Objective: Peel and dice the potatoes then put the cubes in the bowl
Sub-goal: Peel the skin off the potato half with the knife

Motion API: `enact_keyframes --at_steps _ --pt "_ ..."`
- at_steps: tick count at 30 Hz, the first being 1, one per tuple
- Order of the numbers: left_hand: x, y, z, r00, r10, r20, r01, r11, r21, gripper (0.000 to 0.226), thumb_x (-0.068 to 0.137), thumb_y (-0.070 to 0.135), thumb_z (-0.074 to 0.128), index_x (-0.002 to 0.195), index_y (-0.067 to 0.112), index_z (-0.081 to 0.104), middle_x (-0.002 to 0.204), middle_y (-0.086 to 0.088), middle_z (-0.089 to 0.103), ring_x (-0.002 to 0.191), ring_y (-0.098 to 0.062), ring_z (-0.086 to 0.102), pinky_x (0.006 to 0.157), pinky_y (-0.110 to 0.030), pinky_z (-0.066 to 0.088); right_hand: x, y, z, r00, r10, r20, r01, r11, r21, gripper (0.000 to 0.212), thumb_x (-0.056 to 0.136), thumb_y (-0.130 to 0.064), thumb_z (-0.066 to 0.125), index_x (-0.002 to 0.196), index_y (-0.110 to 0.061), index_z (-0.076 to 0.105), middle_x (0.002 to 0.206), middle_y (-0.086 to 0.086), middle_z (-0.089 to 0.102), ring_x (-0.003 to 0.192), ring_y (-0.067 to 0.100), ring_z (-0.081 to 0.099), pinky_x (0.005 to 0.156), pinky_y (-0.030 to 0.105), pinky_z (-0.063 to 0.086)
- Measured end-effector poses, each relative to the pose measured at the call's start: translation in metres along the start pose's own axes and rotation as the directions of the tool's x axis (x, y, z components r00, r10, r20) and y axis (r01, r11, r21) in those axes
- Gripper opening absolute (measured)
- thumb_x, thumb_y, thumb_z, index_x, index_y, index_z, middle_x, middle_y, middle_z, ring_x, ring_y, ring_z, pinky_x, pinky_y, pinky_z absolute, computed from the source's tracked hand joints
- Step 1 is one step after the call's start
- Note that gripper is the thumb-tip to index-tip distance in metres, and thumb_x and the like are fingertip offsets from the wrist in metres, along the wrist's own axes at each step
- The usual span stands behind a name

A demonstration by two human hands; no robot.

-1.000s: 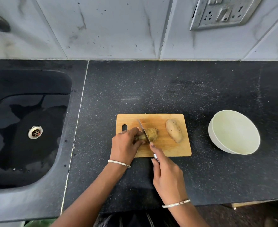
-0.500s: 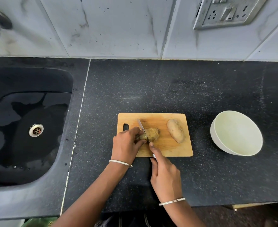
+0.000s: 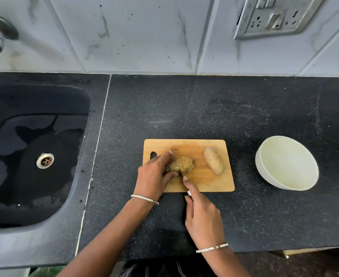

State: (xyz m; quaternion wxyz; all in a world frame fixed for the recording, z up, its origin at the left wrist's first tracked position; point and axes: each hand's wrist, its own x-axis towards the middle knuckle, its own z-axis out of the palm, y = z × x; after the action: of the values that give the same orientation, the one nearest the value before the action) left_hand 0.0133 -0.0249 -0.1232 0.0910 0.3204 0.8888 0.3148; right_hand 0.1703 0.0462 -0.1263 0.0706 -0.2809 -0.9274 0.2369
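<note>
A potato is held on the board by the curled left hand and cut with a knife gripped in the right hand. A second potato lies whole beside it; the bowl is empty, so most is judged undone.

Left hand is curled over the potato on the cutting board; right hand, at the board's near edge, grips the knife, forefinger out along the blade.
</note>
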Motion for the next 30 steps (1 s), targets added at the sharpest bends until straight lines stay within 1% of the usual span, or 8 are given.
enact_keyframes --at_steps 3,6,8,11,18,24,27,30 --pt "0.000 0.004 -0.003 0.999 0.033 0.017 -0.033 0.999 -0.030 0.038 0.078 0.040 0.076 0.108 0.027 0.058 0.105 0.014 0.060 0.090 -0.009 0.062 0.072 -0.028 0.050 -0.001 0.000 -0.002 1.000 0.001 0.025 -0.001 1.000 0.014 0.052 0.099 -0.027 0.048 0.144 -0.045 0.029 0.093 -0.005 0.066 0.073 0.021 0.067 0.053 0.037 0.049" --pt "0.004 0.014 -0.005 0.999 -0.043 0.001 0.043 0.998 -0.040 0.038 0.076 0.048 0.074 0.105 0.030 0.057 0.100 0.014 0.059 0.088 -0.008 0.057 0.069 -0.025 0.044 0.000 -0.001 -0.004 0.997 0.052 0.058 -0.053 0.998 0.021 0.044 0.099 -0.030 0.048 0.136 -0.039 0.027 0.100 -0.005 0.070 0.077 0.026 0.069 0.054 0.038 0.045" --pt "0.007 0.022 -0.003 0.996 -0.088 0.001 0.088 0.996 -0.003 0.038 0.074 0.047 0.074 0.104 0.029 0.058 0.100 0.012 0.060 0.088 -0.011 0.057 0.068 -0.025 0.041 0.001 -0.002 -0.005 0.993 0.092 0.072 -0.094 0.995 0.020 0.033 0.099 -0.034 0.046 0.126 -0.034 0.026 0.096 -0.003 0.071 0.077 0.029 0.069 0.054 0.039 0.042" --pt "0.011 0.030 0.000 0.991 -0.134 -0.002 0.134 0.990 0.048 0.032 0.073 0.044 0.072 0.098 0.027 0.062 0.093 0.009 0.061 0.086 -0.016 0.058 0.065 -0.028 0.040 0.000 -0.004 -0.007 0.987 0.120 0.109 -0.121 0.993 0.009 0.024 0.100 -0.037 0.042 0.115 -0.030 0.024 0.092 -0.001 0.070 0.078 0.031 0.069 0.055 0.040 0.042" --pt "0.015 0.031 -0.003 0.981 -0.193 0.021 0.191 0.980 0.051 0.031 0.075 0.046 0.074 0.101 0.030 0.068 0.097 0.009 0.064 0.089 -0.014 0.059 0.066 -0.026 0.037 -0.001 -0.005 -0.008 0.991 0.093 0.101 -0.093 0.996 -0.009 0.024 0.101 -0.040 0.038 0.117 -0.024 0.029 0.097 -0.002 0.068 0.082 0.030 0.068 0.055 0.036 0.034" --pt "0.015 0.032 -0.002 0.979 -0.202 0.020 0.201 0.978 0.048 0.029 0.075 0.045 0.075 0.098 0.030 0.069 0.093 0.010 0.068 0.089 -0.012 0.060 0.068 -0.027 0.042 -0.010 -0.001 -0.007 0.992 0.089 0.086 -0.091 0.996 0.022 0.022 0.100 -0.036 0.044 0.108 -0.026 0.027 0.088 -0.004 0.066 0.073 0.029 0.068 0.051 0.034 0.035" --pt "0.015 0.030 -0.002 0.982 -0.185 0.026 0.184 0.982 0.037 0.028 0.075 0.046 0.076 0.097 0.030 0.069 0.087 0.012 0.067 0.086 -0.011 0.060 0.067 -0.027 0.043 -0.012 0.001 -0.007 0.994 0.076 0.076 -0.077 0.997 0.019 0.020 0.100 -0.036 0.044 0.108 -0.025 0.030 0.086 -0.004 0.066 0.069 0.028 0.068 0.049 0.032 0.034" --pt "0.013 0.024 -0.005 0.989 -0.133 0.064 0.132 0.991 0.022 0.035 0.074 0.051 0.076 0.101 0.031 0.067 0.089 0.013 0.065 0.085 -0.008 0.058 0.066 -0.024 0.040 -0.010 0.002 -0.008 0.993 0.076 0.087 -0.078 0.997 0.022 0.020 0.100 -0.039 0.039 0.110 -0.024 0.030 0.088 -0.005 0.066 0.072 0.026 0.068 0.051 0.031 0.034"
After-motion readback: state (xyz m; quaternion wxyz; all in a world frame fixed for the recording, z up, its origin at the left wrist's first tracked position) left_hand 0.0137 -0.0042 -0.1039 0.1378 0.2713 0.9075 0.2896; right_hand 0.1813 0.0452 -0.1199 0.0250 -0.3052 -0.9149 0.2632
